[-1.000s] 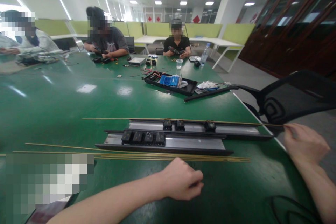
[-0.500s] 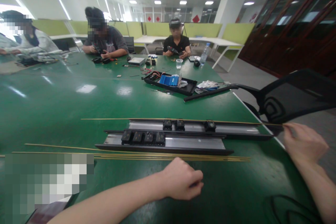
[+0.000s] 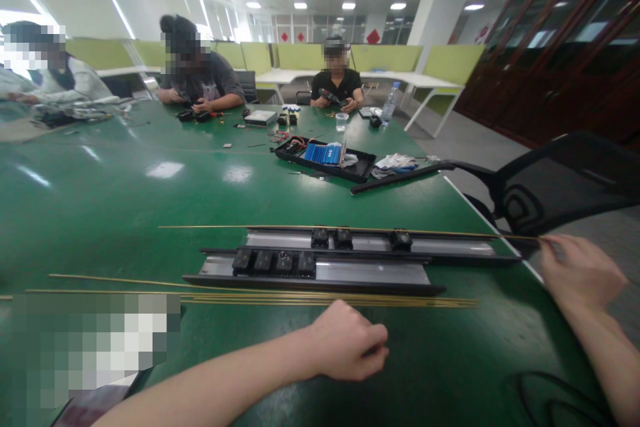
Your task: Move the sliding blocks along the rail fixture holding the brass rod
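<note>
At the right edge of the table, my right hand pinches the end of a thin brass-coloured rod. The rod runs left along the far edge of the back black-and-silver rail, which carries three black block-shaped modules. A front rail, parallel to it, bears several similar black modules in a row. Between this rail and me lies a bundle of thin rods. Just in front of the bundle, my left hand rests in a loose fist with nothing visible in it.
A black tray holds a blue finned part; gloves lie beside it. A black chair stands at the right. Dark cable loops at lower right. Co-workers sit across the green table, near a water bottle.
The rod's far left tip has shifted very slightly to the right. Both my hands have stayed nearly still.
</note>
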A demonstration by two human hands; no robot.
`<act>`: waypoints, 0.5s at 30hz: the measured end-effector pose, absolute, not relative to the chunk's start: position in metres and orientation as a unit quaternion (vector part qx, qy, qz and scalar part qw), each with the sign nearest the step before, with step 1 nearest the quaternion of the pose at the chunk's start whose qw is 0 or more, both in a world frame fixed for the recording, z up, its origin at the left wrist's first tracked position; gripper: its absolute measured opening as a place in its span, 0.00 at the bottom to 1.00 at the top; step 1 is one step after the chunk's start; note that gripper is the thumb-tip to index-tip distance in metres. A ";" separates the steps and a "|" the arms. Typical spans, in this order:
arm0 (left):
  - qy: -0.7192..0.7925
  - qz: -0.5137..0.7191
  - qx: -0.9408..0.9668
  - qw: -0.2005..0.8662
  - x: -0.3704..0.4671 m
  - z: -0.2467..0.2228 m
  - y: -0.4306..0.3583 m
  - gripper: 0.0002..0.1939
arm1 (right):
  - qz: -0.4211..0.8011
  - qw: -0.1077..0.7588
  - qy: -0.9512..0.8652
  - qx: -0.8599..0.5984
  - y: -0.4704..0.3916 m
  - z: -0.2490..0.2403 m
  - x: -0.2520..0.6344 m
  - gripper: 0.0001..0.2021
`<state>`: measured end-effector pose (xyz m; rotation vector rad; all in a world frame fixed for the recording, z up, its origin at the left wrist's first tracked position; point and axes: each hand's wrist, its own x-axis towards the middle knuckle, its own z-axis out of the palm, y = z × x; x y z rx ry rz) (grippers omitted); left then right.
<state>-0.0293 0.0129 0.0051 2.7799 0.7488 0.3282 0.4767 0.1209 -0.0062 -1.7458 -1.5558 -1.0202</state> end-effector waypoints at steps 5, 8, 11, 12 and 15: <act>0.259 0.110 0.952 0.121 -0.030 0.006 0.013 0.11 | -0.369 0.310 -0.584 -0.653 0.121 -0.006 0.474 0.14; 0.259 0.109 0.952 0.121 -0.030 0.006 0.013 0.10 | -0.353 0.341 -0.570 -0.659 0.122 -0.006 0.472 0.13; 0.259 0.108 0.952 0.122 -0.030 0.008 0.012 0.10 | -0.342 0.372 -0.556 -0.660 0.122 -0.007 0.472 0.13; 0.259 0.109 0.952 0.122 -0.030 0.008 0.012 0.10 | -0.340 0.380 -0.551 -0.661 0.123 -0.007 0.474 0.13; 0.259 0.106 0.952 0.123 -0.029 0.008 0.012 0.10 | -0.335 0.399 -0.535 -0.666 0.125 -0.010 0.480 0.15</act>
